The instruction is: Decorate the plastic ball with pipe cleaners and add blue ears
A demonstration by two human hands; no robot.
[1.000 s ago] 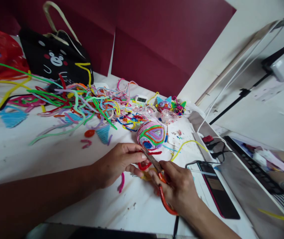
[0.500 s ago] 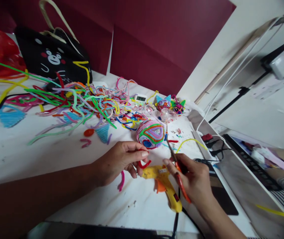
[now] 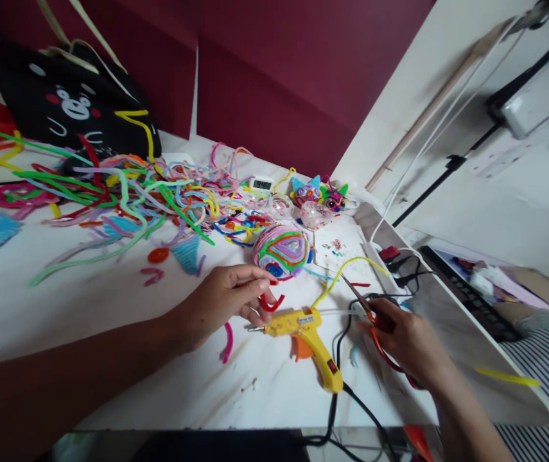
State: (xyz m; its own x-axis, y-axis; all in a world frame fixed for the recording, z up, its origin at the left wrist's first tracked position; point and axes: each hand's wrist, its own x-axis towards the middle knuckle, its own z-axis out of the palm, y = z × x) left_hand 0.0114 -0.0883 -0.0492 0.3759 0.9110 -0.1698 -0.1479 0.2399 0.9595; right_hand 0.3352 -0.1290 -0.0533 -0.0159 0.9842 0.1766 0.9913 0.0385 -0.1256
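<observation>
My left hand [image 3: 235, 295] pinches a short curved red pipe cleaner [image 3: 273, 304] between thumb and fingers, just left of the glue gun's body. My right hand [image 3: 402, 333] is closed on orange-handled scissors [image 3: 361, 301], whose blades point up and to the left. Between the hands a yellow glue gun [image 3: 310, 330] with an orange trigger lies on the white table [image 3: 168, 378], nozzle to the left. Just beyond my left fingertips sits a ball [image 3: 286, 249] wrapped in coloured pipe cleaners.
Loose pipe cleaners [image 3: 134, 192] are heaped at the back left, before a black bag [image 3: 67, 96]. Two small decorated figures [image 3: 320, 192] and a clock [image 3: 261, 184] stand behind the ball. Black cables [image 3: 336, 410] run off the front edge. A power strip [image 3: 390, 266] lies on the right.
My right hand has moved right with the scissors, away from the glue gun and my left hand. My left hand still holds the red piece. The view has shifted somewhat to the right.
</observation>
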